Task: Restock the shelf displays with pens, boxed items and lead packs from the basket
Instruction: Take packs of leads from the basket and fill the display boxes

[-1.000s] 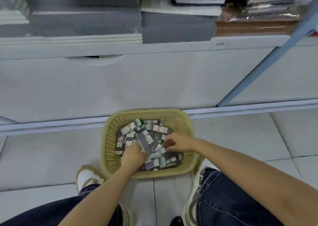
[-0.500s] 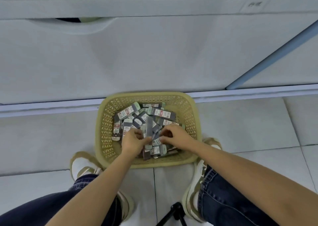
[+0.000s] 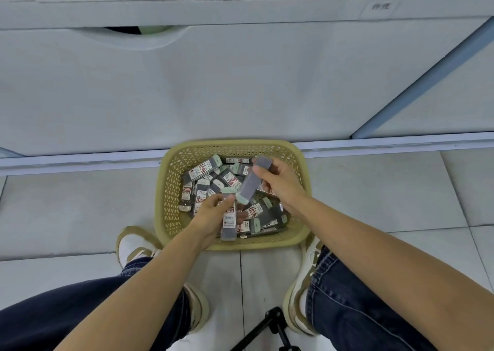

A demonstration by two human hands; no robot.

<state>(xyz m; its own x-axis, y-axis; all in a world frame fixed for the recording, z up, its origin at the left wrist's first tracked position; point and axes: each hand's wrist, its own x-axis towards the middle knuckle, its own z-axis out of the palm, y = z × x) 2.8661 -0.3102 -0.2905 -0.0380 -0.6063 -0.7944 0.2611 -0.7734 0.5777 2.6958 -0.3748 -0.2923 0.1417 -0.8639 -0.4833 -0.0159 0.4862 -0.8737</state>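
Observation:
A yellow woven basket [image 3: 171, 190] stands on the floor between my feet, filled with several grey lead packs [image 3: 203, 169] with mint-green caps and red-and-white labels. My left hand [image 3: 211, 215] grips one or two lead packs [image 3: 229, 221] upright over the basket's near side. My right hand [image 3: 278, 181] holds another lead pack [image 3: 250, 183] by its upper end, tilted, its green cap pointing down toward my left hand.
A white cabinet front [image 3: 240, 83] with a cut-out handle [image 3: 133, 36] rises right behind the basket, under a shelf edge with a label [image 3: 379, 6]. A blue post [image 3: 427, 78] slants at the right. A black tripod leg [image 3: 267, 326] lies between my shoes.
My right hand has lifted a lead pack out of the pile and tilted it up. My left hand has raised its packs slightly. The view dipped down from the upper shelves.

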